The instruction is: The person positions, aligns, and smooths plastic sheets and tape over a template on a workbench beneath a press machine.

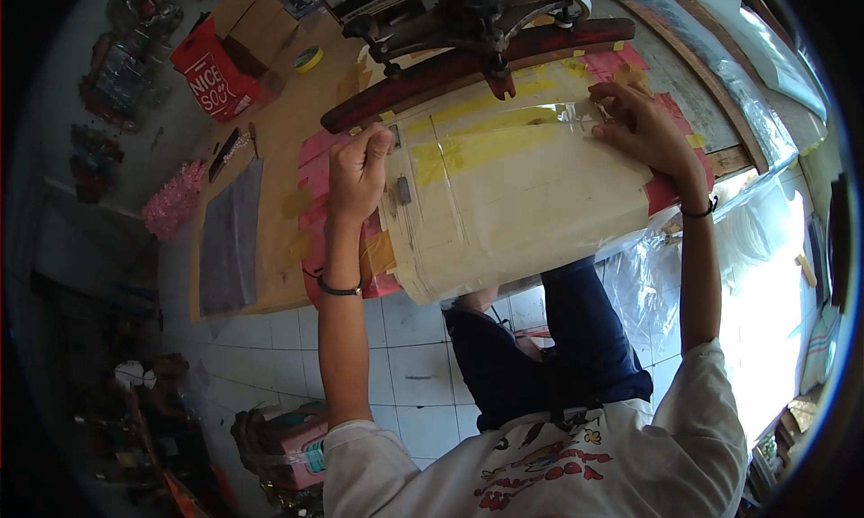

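My left hand (358, 174) is closed in a fist, thumb on top, over the left edge of the work surface. Whatever it grips, if anything, is hidden. My right hand (646, 129) is over the right edge, its thumb and forefinger apart and bent toward a shiny strip of clear plastic (565, 113). Beneath both hands lies a cream-coloured sheet (531, 189) with yellow tape (486, 149) across it and red material (661, 192) along its sides. A small grey piece (403, 190) rests near my left hand.
A long dark red bar (414, 88) under a black metal frame (459, 23) spans the far side. Left on the wooden table (270, 266) are a grey sheet (232, 234), a tape roll (309, 59) and a red bag (211, 72). Clear plastic (643, 266) hangs at right.
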{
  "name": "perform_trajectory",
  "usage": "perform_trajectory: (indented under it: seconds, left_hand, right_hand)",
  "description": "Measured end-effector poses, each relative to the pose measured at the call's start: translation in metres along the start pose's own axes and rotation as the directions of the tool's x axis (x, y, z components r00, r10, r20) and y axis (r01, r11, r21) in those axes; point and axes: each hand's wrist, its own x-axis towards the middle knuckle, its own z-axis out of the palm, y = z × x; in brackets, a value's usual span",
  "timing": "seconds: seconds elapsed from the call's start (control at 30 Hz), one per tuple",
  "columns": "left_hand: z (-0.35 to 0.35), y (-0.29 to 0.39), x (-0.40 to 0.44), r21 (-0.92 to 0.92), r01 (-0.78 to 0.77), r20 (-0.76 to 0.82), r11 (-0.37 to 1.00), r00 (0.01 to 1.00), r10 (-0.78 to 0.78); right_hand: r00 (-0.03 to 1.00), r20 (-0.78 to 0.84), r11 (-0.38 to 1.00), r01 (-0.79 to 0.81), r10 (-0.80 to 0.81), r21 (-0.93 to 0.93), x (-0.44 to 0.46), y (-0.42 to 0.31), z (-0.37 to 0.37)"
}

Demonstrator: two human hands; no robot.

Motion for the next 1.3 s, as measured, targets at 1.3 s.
perform_trajectory:
  seconds: [1.3]
  left_hand:
    - [0.028, 0.103, -0.048, -0.395, -0.014, -0.096, 0.919, 0.995, -0.026]
  right_hand:
    - [0.988, -0.14, 0.974, 0.099, -0.071, 0.204, -0.098, -0.005, -0.048]
